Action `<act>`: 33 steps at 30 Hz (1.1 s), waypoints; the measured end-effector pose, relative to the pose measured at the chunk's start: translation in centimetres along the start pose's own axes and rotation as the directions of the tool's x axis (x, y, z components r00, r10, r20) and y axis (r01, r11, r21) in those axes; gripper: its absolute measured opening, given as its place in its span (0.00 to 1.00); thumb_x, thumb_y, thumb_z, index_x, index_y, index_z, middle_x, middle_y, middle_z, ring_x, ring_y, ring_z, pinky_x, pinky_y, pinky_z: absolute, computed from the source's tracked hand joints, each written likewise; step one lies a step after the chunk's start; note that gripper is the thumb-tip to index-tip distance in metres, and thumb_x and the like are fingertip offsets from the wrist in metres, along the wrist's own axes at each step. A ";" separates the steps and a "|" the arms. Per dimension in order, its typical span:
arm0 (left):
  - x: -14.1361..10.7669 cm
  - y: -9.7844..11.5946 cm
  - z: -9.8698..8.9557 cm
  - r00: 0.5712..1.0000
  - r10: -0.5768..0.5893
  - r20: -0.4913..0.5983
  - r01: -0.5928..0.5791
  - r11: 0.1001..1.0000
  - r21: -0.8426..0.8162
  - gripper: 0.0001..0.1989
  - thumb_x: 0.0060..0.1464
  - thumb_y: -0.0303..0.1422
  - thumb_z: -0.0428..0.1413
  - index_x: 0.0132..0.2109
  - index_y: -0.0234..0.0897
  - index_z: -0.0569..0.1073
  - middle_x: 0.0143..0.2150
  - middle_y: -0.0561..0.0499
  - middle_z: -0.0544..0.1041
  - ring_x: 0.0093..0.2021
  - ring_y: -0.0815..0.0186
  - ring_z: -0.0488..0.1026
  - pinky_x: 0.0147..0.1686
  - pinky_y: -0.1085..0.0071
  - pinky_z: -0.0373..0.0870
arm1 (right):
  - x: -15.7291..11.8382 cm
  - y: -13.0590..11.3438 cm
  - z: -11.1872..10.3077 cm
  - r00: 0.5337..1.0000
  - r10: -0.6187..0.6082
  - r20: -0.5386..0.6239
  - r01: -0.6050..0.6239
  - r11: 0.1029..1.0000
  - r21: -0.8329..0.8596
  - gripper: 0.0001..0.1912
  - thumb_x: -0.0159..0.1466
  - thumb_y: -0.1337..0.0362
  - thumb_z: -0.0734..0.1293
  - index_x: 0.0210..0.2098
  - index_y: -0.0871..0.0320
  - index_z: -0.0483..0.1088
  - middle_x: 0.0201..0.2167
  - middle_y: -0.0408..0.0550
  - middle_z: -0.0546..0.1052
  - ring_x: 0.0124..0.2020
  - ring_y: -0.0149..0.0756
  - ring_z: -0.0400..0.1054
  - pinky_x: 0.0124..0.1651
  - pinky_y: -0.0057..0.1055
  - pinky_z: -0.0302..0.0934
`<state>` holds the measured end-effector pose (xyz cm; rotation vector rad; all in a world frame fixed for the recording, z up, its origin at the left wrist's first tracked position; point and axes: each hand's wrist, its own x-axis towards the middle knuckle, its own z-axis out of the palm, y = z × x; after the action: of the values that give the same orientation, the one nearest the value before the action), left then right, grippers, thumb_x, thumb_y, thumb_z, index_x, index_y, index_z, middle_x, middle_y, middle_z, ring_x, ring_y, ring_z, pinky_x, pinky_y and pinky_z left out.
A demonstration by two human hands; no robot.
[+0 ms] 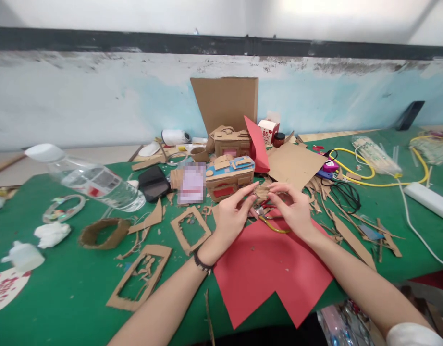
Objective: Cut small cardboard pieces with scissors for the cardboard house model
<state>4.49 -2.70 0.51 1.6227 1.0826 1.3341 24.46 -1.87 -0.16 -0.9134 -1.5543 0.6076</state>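
My left hand (233,210) and my right hand (292,207) are raised over the far part of a red paper sheet (259,269). Their fingertips pinch from both sides at what looks like a small brown cardboard piece (262,192); its exact shape is hard to make out. Just below the fingers lies a tool with a curved yellow handle (275,229) and red parts, partly covered by my hands. Behind my left hand stands a cardboard camera model (223,185) with a blue top and a red patch.
Cardboard frames (191,230) and a cardboard ring (104,234) lie left, near a tilted water bottle (95,180) and black case (153,184). Another cardboard model (233,144) stands behind. Rightward are cardboard strips (351,240), a yellow cable (387,184) and a white power strip (428,201).
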 end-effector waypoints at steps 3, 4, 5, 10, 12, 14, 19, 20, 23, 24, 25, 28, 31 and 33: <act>-0.1 -0.6 -0.2 0.995 0.100 -0.004 -0.098 0.977 0.188 0.19 0.75 0.36 0.56 0.67 0.41 0.80 0.37 0.51 0.88 0.25 0.69 0.82 0.35 0.74 0.83 | -0.4 0.3 0.0 0.999 -0.035 0.027 0.038 0.991 -0.129 0.04 0.74 0.61 0.73 0.46 0.51 0.82 0.48 0.49 0.87 0.48 0.43 0.84 0.52 0.40 0.82; -0.2 -0.9 -0.2 0.990 0.144 0.002 -0.140 0.959 0.245 0.19 0.75 0.35 0.56 0.67 0.41 0.80 0.41 0.50 0.89 0.27 0.69 0.83 0.37 0.73 0.84 | -0.5 0.3 -0.1 0.998 -0.053 0.034 0.058 0.985 -0.165 0.05 0.74 0.61 0.72 0.47 0.51 0.82 0.48 0.49 0.87 0.48 0.43 0.84 0.53 0.41 0.81; -0.2 -1.2 -0.3 0.982 0.189 0.015 -0.185 0.935 0.303 0.19 0.76 0.35 0.55 0.67 0.42 0.80 0.46 0.49 0.90 0.30 0.68 0.86 0.40 0.72 0.85 | -0.6 0.4 0.0 0.996 -0.074 0.042 0.081 0.977 -0.199 0.05 0.75 0.61 0.72 0.47 0.51 0.82 0.48 0.49 0.87 0.48 0.44 0.84 0.54 0.42 0.81; -0.3 -2.0 -0.5 0.929 0.342 0.140 -0.364 0.782 0.506 0.21 0.75 0.32 0.55 0.70 0.41 0.78 0.62 0.44 0.85 0.55 0.58 0.87 0.57 0.66 0.84 | -0.7 0.7 0.1 0.976 -0.173 0.132 0.208 0.919 -0.336 0.06 0.76 0.65 0.70 0.47 0.53 0.81 0.45 0.51 0.87 0.47 0.45 0.84 0.54 0.43 0.80; -0.2 -1.8 -0.4 0.939 0.317 0.135 -0.340 0.792 0.508 0.21 0.75 0.32 0.56 0.70 0.41 0.78 0.61 0.43 0.85 0.54 0.57 0.88 0.56 0.65 0.84 | -0.6 0.7 0.1 0.968 -0.196 0.159 0.240 0.906 -0.348 0.06 0.76 0.65 0.70 0.48 0.53 0.81 0.46 0.51 0.87 0.47 0.45 0.83 0.55 0.44 0.79; -0.1 -1.3 -0.3 0.973 0.211 0.092 -0.230 0.869 0.438 0.21 0.74 0.34 0.57 0.70 0.41 0.78 0.54 0.44 0.88 0.45 0.58 0.90 0.50 0.66 0.86 | -0.5 0.5 0.2 0.965 -0.205 0.165 0.250 0.910 -0.332 0.07 0.76 0.65 0.69 0.49 0.52 0.81 0.49 0.52 0.86 0.51 0.46 0.83 0.59 0.45 0.79; 0.2 0.1 0.0 0.991 -0.125 0.043 0.123 0.991 0.050 0.23 0.71 0.40 0.60 0.69 0.39 0.79 0.29 0.53 0.85 0.25 0.62 0.84 0.31 0.69 0.84 | -0.2 -0.5 0.1 0.985 -0.151 0.081 0.168 0.944 -0.284 0.07 0.75 0.66 0.71 0.47 0.51 0.82 0.58 0.54 0.80 0.55 0.45 0.80 0.59 0.46 0.80; 0.2 0.3 0.0 0.988 -0.147 0.045 0.147 0.989 0.002 0.24 0.70 0.40 0.61 0.68 0.39 0.79 0.27 0.53 0.84 0.25 0.62 0.84 0.31 0.69 0.84 | -0.2 -0.6 0.1 0.986 -0.150 0.076 0.166 0.947 -0.276 0.07 0.75 0.66 0.71 0.47 0.50 0.83 0.55 0.53 0.80 0.54 0.45 0.80 0.58 0.46 0.80; 0.1 0.5 0.2 0.987 -0.157 0.045 0.159 0.986 -0.042 0.26 0.68 0.38 0.63 0.69 0.39 0.78 0.28 0.54 0.84 0.25 0.63 0.83 0.32 0.69 0.84 | 0.0 -0.6 0.0 0.982 -0.163 0.094 0.182 0.948 -0.261 0.08 0.75 0.66 0.70 0.47 0.50 0.83 0.48 0.51 0.81 0.51 0.44 0.80 0.58 0.45 0.79; 0.1 0.6 0.3 0.987 -0.152 0.042 0.154 0.987 -0.036 0.27 0.68 0.38 0.63 0.71 0.40 0.77 0.29 0.54 0.84 0.25 0.63 0.83 0.33 0.69 0.84 | 0.0 -0.5 0.0 0.982 -0.164 0.096 0.184 0.947 -0.262 0.07 0.75 0.66 0.70 0.47 0.50 0.83 0.47 0.51 0.82 0.50 0.44 0.80 0.57 0.44 0.79; 0.0 0.5 0.3 0.988 -0.146 0.041 0.147 0.989 -0.023 0.28 0.68 0.38 0.62 0.72 0.41 0.76 0.30 0.54 0.85 0.25 0.64 0.83 0.33 0.69 0.84 | 0.0 -0.4 0.0 0.982 -0.160 0.097 0.181 0.947 -0.267 0.07 0.75 0.65 0.70 0.46 0.50 0.83 0.46 0.51 0.82 0.49 0.43 0.80 0.55 0.43 0.79; 0.0 0.3 0.3 0.991 -0.123 0.050 0.121 0.992 0.027 0.26 0.69 0.39 0.61 0.71 0.43 0.77 0.29 0.54 0.85 0.25 0.64 0.83 0.34 0.69 0.84 | 0.0 0.0 0.0 0.987 -0.122 0.100 0.145 0.953 -0.266 0.06 0.75 0.64 0.71 0.48 0.51 0.82 0.44 0.50 0.82 0.45 0.42 0.81 0.51 0.41 0.79; 0.3 0.0 0.1 0.990 -0.131 0.047 0.128 0.990 0.054 0.23 0.69 0.40 0.62 0.67 0.43 0.81 0.25 0.55 0.83 0.24 0.63 0.82 0.32 0.70 0.83 | -0.1 0.4 0.1 0.995 -0.038 0.089 0.055 0.978 -0.199 0.09 0.73 0.62 0.74 0.52 0.51 0.79 0.44 0.48 0.84 0.42 0.41 0.82 0.49 0.39 0.80; 0.4 0.0 0.0 0.988 -0.153 0.037 0.152 0.988 0.037 0.23 0.69 0.41 0.62 0.66 0.42 0.81 0.23 0.55 0.82 0.23 0.63 0.81 0.30 0.70 0.81 | -0.1 0.5 0.0 0.996 0.008 0.092 0.005 0.990 -0.142 0.11 0.72 0.62 0.74 0.54 0.52 0.78 0.46 0.48 0.86 0.43 0.40 0.83 0.50 0.38 0.81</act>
<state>4.50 -2.27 0.64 1.5512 1.1860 1.1845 24.53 -1.65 -0.59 -1.0058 -1.6970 0.5519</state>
